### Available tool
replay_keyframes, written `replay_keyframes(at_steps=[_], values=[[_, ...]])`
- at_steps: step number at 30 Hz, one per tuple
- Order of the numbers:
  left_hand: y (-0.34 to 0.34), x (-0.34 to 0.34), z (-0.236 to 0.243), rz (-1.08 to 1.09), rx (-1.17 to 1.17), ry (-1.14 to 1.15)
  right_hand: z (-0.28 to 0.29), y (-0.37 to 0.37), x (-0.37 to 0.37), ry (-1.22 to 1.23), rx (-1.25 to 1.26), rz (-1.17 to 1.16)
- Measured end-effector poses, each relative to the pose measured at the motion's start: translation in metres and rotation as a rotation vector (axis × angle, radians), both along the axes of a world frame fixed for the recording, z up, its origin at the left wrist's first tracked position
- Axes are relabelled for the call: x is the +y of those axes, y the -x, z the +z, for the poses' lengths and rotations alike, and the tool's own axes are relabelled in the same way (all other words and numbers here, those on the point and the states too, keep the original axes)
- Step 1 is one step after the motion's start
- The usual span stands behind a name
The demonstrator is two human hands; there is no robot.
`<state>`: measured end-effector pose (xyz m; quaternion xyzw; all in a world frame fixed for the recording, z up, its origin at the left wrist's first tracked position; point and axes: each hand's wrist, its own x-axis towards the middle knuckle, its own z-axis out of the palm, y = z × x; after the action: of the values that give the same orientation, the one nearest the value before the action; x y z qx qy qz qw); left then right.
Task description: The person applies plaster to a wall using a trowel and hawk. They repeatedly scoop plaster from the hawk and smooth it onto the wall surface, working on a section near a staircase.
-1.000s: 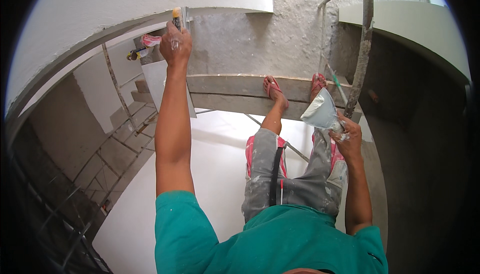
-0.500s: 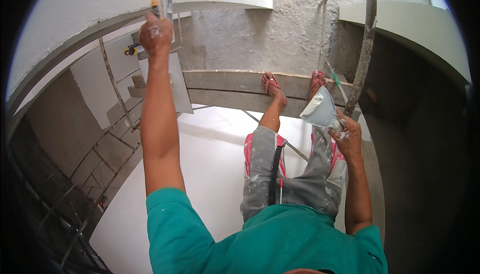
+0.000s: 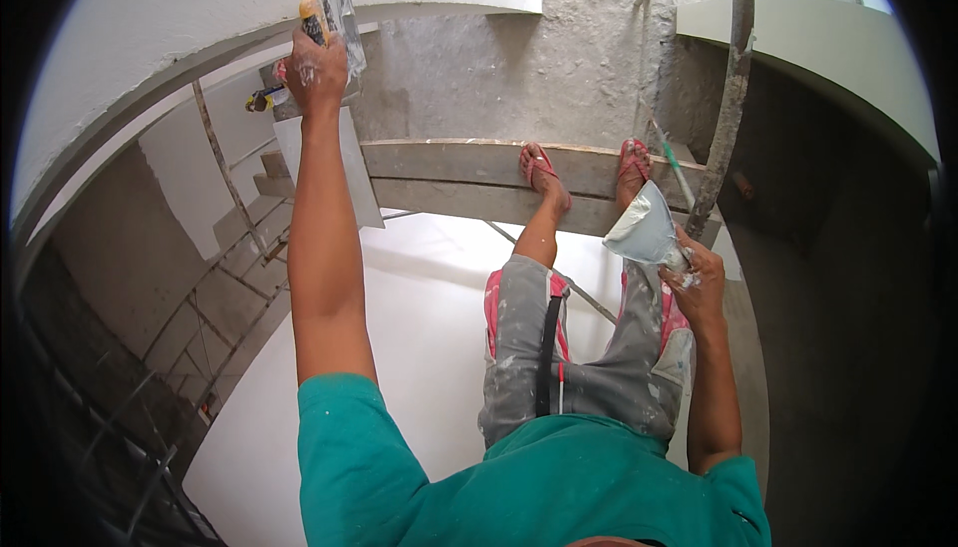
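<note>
Rough grey wall [image 3: 449,73] beyond wooden planks [image 3: 449,161]; scaffold pole [image 3: 737,68] right, dark space [image 3: 848,248] alongside.

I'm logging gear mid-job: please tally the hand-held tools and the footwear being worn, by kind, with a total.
Trowel, in the left hand: 1
Broad putty knife, in the right hand: 1
Red flip-flops, worn on the feet: 2
Total: 4
</note>
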<state>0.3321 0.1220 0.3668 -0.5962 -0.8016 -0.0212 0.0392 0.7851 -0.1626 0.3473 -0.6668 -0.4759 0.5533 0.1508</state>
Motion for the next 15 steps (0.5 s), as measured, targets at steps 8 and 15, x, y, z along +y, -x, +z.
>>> replay_keyframes(at_steps=[8,15], values=[[0.007,0.010,0.027,0.169,0.148,-0.027,0.001,0.000,0.006,-0.022,-0.054,0.082],[-0.022,-0.026,0.021,0.071,0.093,0.075,0.007,0.003,0.012,0.045,-0.037,0.097]])
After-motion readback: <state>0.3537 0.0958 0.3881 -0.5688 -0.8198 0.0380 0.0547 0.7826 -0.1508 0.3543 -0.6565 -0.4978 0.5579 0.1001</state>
